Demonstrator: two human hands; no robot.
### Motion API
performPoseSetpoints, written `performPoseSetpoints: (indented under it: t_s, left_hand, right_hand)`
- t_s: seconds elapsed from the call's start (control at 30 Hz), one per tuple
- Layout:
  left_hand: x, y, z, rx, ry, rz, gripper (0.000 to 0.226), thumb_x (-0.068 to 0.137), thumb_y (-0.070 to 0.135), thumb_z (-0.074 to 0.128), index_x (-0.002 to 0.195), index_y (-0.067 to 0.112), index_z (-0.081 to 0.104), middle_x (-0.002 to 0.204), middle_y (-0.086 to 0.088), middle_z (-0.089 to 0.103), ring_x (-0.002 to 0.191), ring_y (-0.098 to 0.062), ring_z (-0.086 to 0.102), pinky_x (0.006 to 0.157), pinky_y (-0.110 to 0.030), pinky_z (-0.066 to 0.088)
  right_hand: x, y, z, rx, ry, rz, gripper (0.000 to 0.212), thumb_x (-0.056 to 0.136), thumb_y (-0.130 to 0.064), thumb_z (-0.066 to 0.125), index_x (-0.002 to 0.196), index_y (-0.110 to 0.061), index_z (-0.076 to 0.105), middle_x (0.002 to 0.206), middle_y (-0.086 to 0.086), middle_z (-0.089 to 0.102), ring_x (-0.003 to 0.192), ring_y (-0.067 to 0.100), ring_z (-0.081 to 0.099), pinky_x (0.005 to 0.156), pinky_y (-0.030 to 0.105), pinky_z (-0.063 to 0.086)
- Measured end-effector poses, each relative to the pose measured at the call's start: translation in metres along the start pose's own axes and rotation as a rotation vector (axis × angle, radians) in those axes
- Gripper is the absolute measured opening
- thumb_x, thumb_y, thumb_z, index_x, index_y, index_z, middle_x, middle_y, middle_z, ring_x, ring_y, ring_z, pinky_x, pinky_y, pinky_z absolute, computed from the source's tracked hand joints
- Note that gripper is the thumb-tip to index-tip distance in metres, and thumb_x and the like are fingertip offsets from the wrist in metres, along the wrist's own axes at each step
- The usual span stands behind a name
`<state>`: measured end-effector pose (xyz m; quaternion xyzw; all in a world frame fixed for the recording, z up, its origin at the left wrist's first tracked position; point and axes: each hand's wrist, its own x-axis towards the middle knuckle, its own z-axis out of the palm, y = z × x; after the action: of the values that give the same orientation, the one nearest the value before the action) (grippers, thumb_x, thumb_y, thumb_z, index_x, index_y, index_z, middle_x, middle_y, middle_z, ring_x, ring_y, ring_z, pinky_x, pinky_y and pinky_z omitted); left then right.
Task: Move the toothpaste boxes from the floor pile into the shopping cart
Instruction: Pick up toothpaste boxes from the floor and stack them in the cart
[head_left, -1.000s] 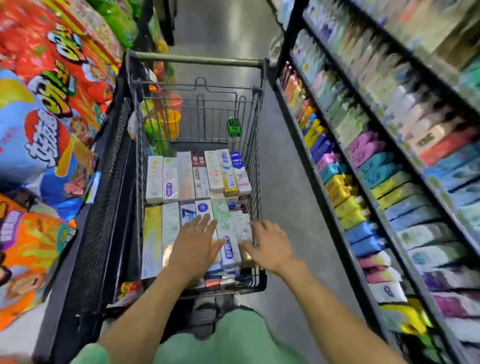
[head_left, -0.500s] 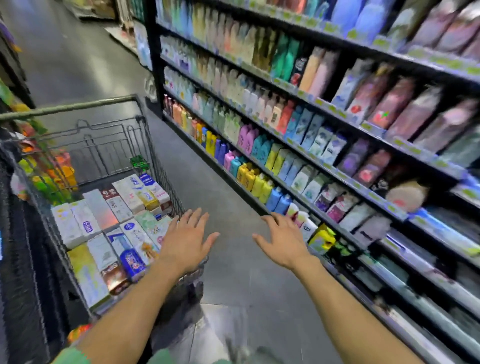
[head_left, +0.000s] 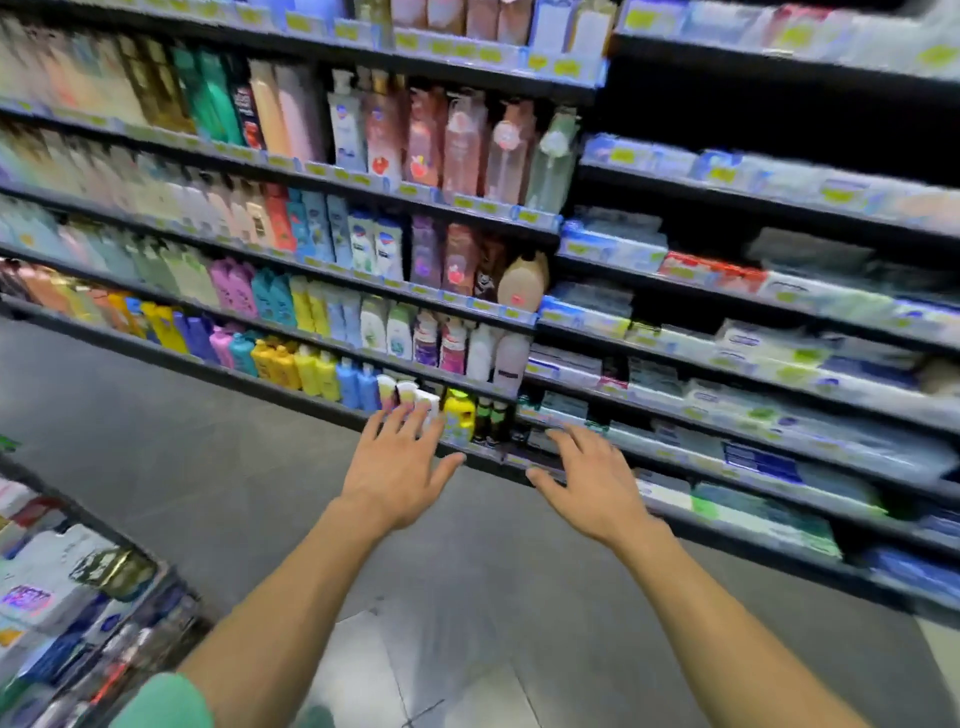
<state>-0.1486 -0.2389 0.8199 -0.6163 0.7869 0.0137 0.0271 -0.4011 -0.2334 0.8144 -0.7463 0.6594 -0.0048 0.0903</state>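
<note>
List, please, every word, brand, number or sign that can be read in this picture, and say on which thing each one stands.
No text here can be read with certainty.
Yellow price tags on the shelf edges: too blurred to read.
Bottles on the shelves: labels are smeared.
Boxes on the right-hand shelves: print is blurred.
Toothpaste boxes in the shopping cart: logos show, letters are illegible.

Tall dark metal shelving (head_left: 519, 322) is stocked on its left bays with upright plastic bottles in many colours (head_left: 311, 312) (labels are blurred), while flat pale cartons (head_left: 753, 353) are laid along the right bays. Grey tiled flooring (head_left: 208, 457) is seen below.
</note>
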Motion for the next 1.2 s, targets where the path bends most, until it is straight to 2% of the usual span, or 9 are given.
performPoseSetpoints:
  t_s: [0.13, 0.2, 0.27, 0.47, 0.67, 0.77, 1.0, 1.1, 1.2]
  left_hand:
    - [0.039, 0.135, -0.001, 0.009, -0.027, 0.230, 0.072, 0.100, 0.066, 0.015, 0.160, 0.027, 0.019, 0.168, -0.003, 0.017, 0.154, -0.026, 0.014, 0.124, -0.048, 0.012]
    - [0.053, 0.202, -0.001, 0.041, -0.044, 0.346, 0.078, 0.096, 0.070, 0.004, 0.160, 0.027, 0.020, 0.167, -0.003, 0.021, 0.154, -0.026, 0.017, 0.124, -0.047, 0.014]
    - [0.062, 0.264, 0.002, 0.052, -0.035, 0.460, 0.092, 0.085, 0.071, -0.009, 0.158, 0.027, 0.025, 0.165, -0.002, 0.028, 0.152, -0.026, 0.022, 0.123, -0.047, 0.016]
    - [0.075, 0.430, 0.018, 0.075, -0.057, 0.799, 0.093, 0.083, 0.070, -0.008, 0.155, 0.027, 0.032, 0.165, -0.004, 0.028, 0.151, -0.027, 0.026, 0.122, -0.048, 0.020]
    - [0.071, 0.565, 0.041, 0.102, -0.111, 1.119, 0.097, 0.082, 0.071, -0.008, 0.156, 0.025, 0.032, 0.165, -0.004, 0.027, 0.151, -0.027, 0.025, 0.122, -0.047, 0.019]
    - [0.066, 0.626, 0.057, 0.110, -0.143, 1.256, 0.081, 0.094, 0.069, 0.001, 0.159, 0.026, 0.022, 0.168, -0.003, 0.016, 0.153, -0.024, 0.018, 0.124, -0.046, 0.015]
    - [0.060, 0.760, 0.106, 0.207, -0.261, 1.559, 0.071, 0.101, 0.064, 0.015, 0.161, 0.027, 0.011, 0.170, 0.000, 0.005, 0.155, -0.022, 0.010, 0.125, -0.045, 0.010]
    - [0.053, 0.798, 0.126, 0.257, -0.315, 1.635, 0.069, 0.102, 0.063, 0.019, 0.161, 0.027, 0.015, 0.170, 0.001, 0.007, 0.155, -0.021, 0.011, 0.125, -0.044, 0.011]
    - [0.044, 0.835, 0.152, 0.296, -0.313, 1.745, 0.075, 0.095, 0.065, 0.016, 0.152, 0.023, 0.040, 0.162, -0.006, 0.034, 0.147, -0.026, 0.036, 0.118, -0.046, 0.029]
  right_hand:
    - [-0.060, 0.124, -0.009, 0.029, 0.033, 0.227, 0.091, 0.085, -0.078, 0.018, 0.155, -0.023, 0.034, 0.163, 0.007, 0.031, 0.150, 0.026, 0.028, 0.121, 0.042, 0.026]
    - [-0.099, 0.181, -0.009, 0.042, 0.045, 0.353, 0.079, 0.093, -0.071, 0.033, 0.155, -0.023, 0.034, 0.163, 0.010, 0.030, 0.149, 0.027, 0.029, 0.120, 0.042, 0.027]
    - [-0.140, 0.230, -0.010, 0.048, 0.063, 0.466, 0.081, 0.089, -0.072, 0.027, 0.153, -0.023, 0.037, 0.161, 0.011, 0.034, 0.147, 0.028, 0.032, 0.118, 0.042, 0.030]
    - [-0.264, 0.338, 0.006, 0.112, 0.076, 0.849, 0.101, 0.076, -0.080, 0.006, 0.152, -0.022, 0.038, 0.160, 0.010, 0.034, 0.147, 0.028, 0.033, 0.118, 0.042, 0.031]
    - [-0.363, 0.383, 0.032, 0.236, 0.120, 1.215, 0.089, 0.085, -0.077, 0.022, 0.154, -0.021, 0.037, 0.162, 0.011, 0.032, 0.148, 0.030, 0.033, 0.119, 0.045, 0.030]
    - [-0.399, 0.402, 0.045, 0.271, 0.131, 1.361, 0.074, 0.097, -0.067, 0.038, 0.155, -0.023, 0.033, 0.165, 0.008, 0.027, 0.150, 0.028, 0.028, 0.122, 0.044, 0.026]
    - [-0.442, 0.452, 0.076, 0.394, 0.131, 1.678, 0.076, 0.094, -0.066, 0.039, 0.153, -0.018, 0.038, 0.160, 0.012, 0.035, 0.147, 0.030, 0.034, 0.118, 0.040, 0.028]
    - [-0.449, 0.466, 0.089, 0.431, 0.144, 1.772, 0.087, 0.087, -0.073, 0.030, 0.152, -0.017, 0.039, 0.157, 0.010, 0.039, 0.145, 0.028, 0.036, 0.116, 0.038, 0.029]
    - [-0.459, 0.481, 0.115, 0.480, 0.158, 1.832, 0.073, 0.096, -0.062, 0.047, 0.151, -0.014, 0.039, 0.156, 0.012, 0.041, 0.143, 0.030, 0.039, 0.115, 0.038, 0.031]
